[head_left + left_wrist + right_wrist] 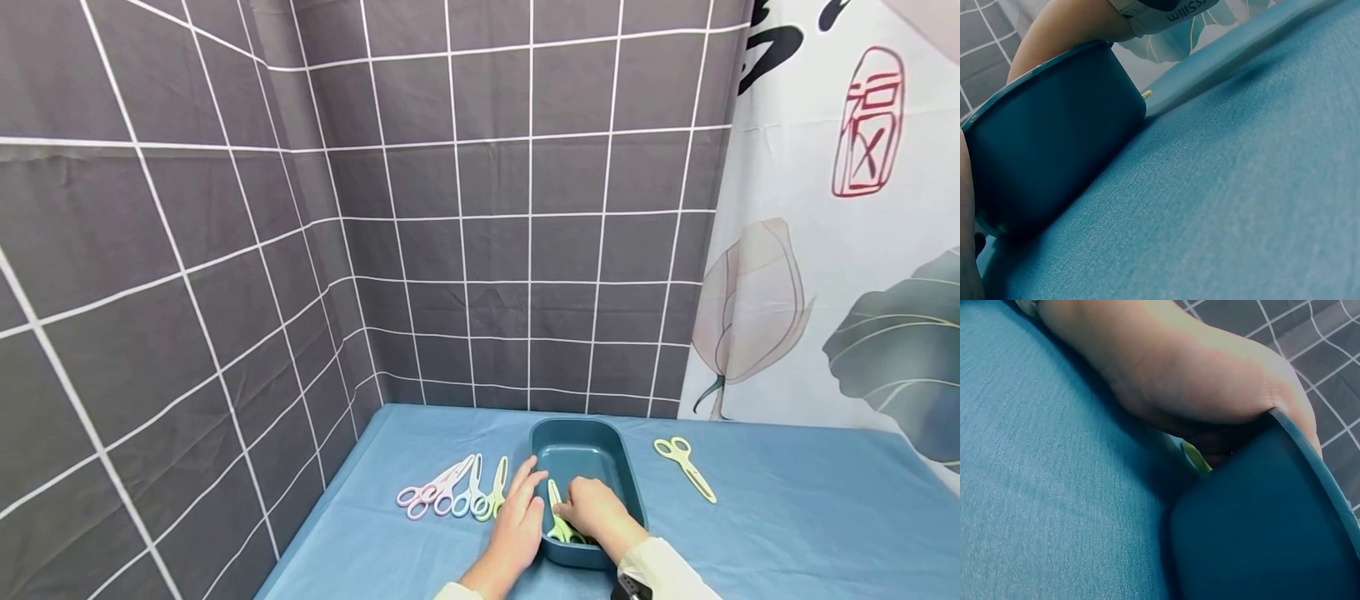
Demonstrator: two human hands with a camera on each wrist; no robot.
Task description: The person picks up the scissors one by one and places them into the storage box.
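- Watching from the head view, I am seeing my right hand grasping pale green plastic scissors inside the oblong teal plastic tub.
- My left hand is resting released against the tub's left rim.
- The wrist views are showing only the tub's outer wall and the blue cloth tabletop.
- Grey tiled walls are enclosing the table.

Matt cloth, smooth plastic

The tablecloth is blue woven fabric, matt with a fine visible weave. The teal tray looks like smooth plastic with a faint sheen. The scissors have glossy pastel plastic handles. The tiled backdrop and printed curtain look like thin, slightly wrinkled cloth.
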